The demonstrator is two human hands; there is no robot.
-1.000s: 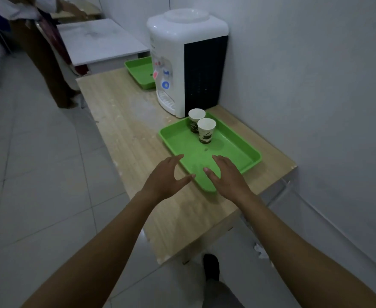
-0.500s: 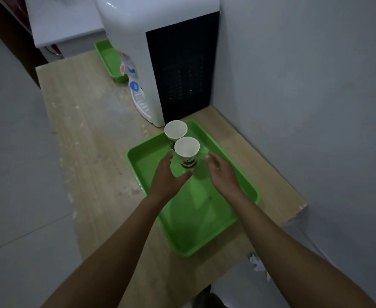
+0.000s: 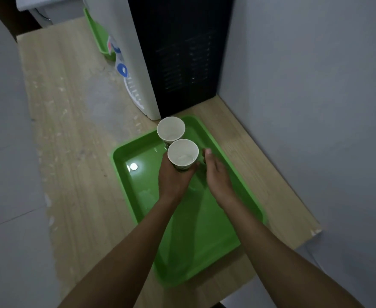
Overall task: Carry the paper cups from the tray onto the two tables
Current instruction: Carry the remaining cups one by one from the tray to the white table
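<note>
Head view: the near white paper cup (image 3: pixel 183 153) and the far white paper cup (image 3: pixel 171 129) stand close together at the far end of the flat green plastic tray (image 3: pixel 138 196) on the pale wooden table (image 3: pixel 71 130). The left hand (image 3: pixel 173 177) has its fingers curled round the near white paper cup. The right hand (image 3: pixel 216 172) is just beside it with its fingers straight and together. I cannot tell if it touches.

Wooden table (image 3: pixel 71 152) runs away from you, its top scuffed and worn pale toward 11 o'clock. Green tray (image 3: pixel 193 241) lies flat on it at your 12, close in and skewed to the table's edges. Dispenser (image 3: pixel 173 63) stands at 12 beyond the tray, just beside its far corner. Second tray (image 3: pixel 98 38) sits at 11, at the far end, partly hidden behind the dispenser.
</note>
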